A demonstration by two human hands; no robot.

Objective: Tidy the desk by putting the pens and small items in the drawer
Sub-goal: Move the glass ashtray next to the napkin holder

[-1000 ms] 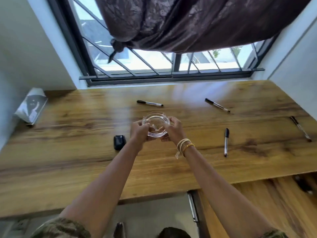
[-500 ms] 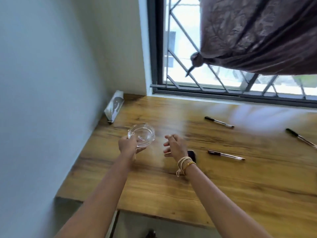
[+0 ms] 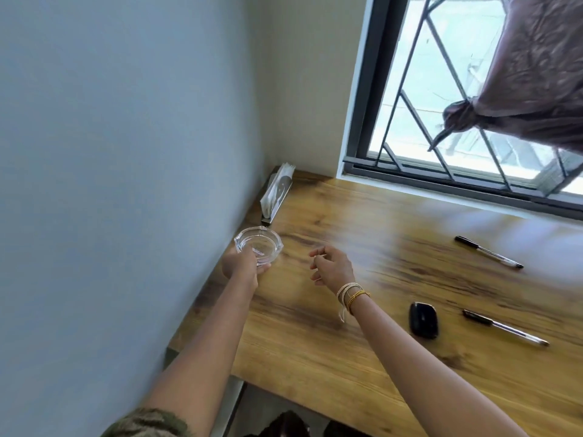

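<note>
Two bare forearms reach out over the wooden counter [image 3: 331, 357]. The left hand [image 3: 241, 263] grips the near rim of a clear glass ashtray [image 3: 259, 244], fingers curled round its edge, close to the counter's left end by the grey wall [image 3: 110, 184]. Whether the ashtray rests on the wood or hangs just above it cannot be told. To the right of the ashtray the right hand [image 3: 331, 268] hovers apart from it, fingers loosely curled and holding nothing — a bundle of thread bracelets [image 3: 350, 296] sits on its wrist.

Further right of the ashtray and nearer the front edge lies a small black case [image 3: 423, 320], with a black-capped pen [image 3: 504, 328] just beside it. A second pen [image 3: 488, 252] lies well right of the ashtray, toward the window [image 3: 441, 105]. Behind the ashtray, a clear packet [image 3: 277, 192] leans against the wall in the corner. A dark knotted curtain [image 3: 530, 83] hangs across the barred window.
</note>
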